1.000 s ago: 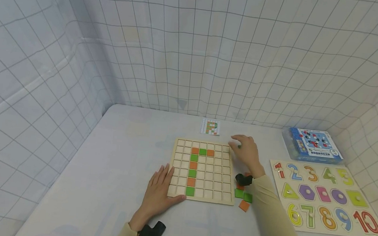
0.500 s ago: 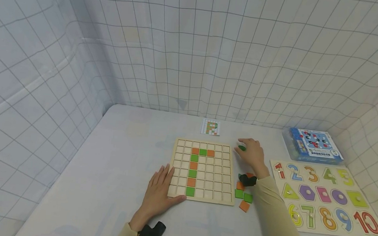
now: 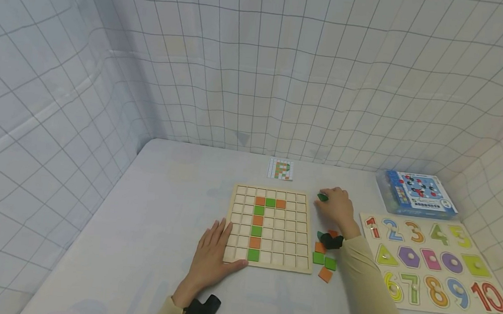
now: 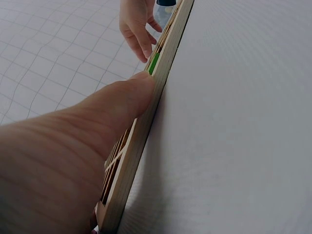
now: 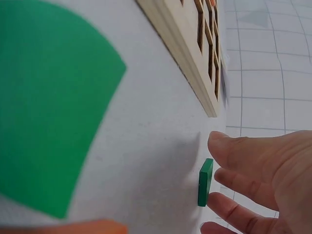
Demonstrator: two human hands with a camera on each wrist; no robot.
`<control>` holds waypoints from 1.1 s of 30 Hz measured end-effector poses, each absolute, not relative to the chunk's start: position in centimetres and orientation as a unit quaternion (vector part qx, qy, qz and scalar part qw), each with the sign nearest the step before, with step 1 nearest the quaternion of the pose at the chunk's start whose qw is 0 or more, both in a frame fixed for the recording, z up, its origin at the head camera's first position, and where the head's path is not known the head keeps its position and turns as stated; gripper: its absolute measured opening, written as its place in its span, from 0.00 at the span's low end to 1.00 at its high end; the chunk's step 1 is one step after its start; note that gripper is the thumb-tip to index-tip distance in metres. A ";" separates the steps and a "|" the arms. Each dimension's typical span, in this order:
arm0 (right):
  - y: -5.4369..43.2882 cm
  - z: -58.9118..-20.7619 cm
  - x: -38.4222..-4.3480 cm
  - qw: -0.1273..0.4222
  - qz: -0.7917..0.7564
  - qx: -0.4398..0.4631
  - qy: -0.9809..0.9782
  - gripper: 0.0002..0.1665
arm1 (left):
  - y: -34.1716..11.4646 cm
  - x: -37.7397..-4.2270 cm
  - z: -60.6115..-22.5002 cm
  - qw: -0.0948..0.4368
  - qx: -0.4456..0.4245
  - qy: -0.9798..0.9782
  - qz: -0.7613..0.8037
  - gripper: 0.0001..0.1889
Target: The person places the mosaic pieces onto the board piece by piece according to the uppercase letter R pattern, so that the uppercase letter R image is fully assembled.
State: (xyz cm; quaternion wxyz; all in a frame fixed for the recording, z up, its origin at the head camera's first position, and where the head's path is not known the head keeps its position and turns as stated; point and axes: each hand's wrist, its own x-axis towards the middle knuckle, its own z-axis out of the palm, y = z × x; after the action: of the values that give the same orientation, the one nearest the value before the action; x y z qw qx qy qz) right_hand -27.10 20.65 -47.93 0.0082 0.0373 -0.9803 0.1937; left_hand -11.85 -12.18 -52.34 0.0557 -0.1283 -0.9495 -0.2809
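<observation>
Head view: the left hand (image 3: 211,256) rests outstretched on the near left corner of the wooden grid board (image 3: 291,226), its grip relaxed. Right of the board's far corner, the right hand (image 3: 337,207) curves over a green tile (image 3: 322,197), partly covering it. A black wrist camera (image 3: 331,241) half hides an orange tile (image 3: 332,233).

Left wrist view: the thumb (image 4: 114,102) blocks many grid cells.

Right wrist view: whether the fingertips pinch the green tile cannot be told; nearer, a blurred round-edged tile (image 5: 48,107) is cut off.

A person's left hand (image 3: 211,254) lies palm down at lower center of the frame, thumb spread wide; right of center, the right hand (image 3: 336,207) arches, fingers loosely bent.
</observation>
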 end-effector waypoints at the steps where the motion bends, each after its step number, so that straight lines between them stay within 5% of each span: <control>1: 20.7 -47.9 -27.1 0.007 0.193 0.037 -0.981 0.26 | -12.2 -11.9 -52.3 0.056 -0.128 -0.950 -0.281 0.53; 19: 20.8 -47.9 -26.8 0.034 0.172 0.034 -0.984 0.17 | -12.2 -11.9 -52.4 0.061 -0.135 -0.948 -0.281 0.53; 33: 21.5 -47.3 -27.0 -0.004 0.204 0.020 -0.979 0.16 | -12.2 -11.8 -52.1 0.048 -0.132 -0.950 -0.280 0.52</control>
State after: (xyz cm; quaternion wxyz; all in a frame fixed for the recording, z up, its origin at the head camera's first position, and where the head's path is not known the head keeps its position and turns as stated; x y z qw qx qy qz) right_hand -27.00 21.53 -47.34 -0.0042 0.0202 -0.9788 0.2035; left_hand -11.81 -12.18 -52.13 0.0482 -0.1322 -0.9495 -0.2803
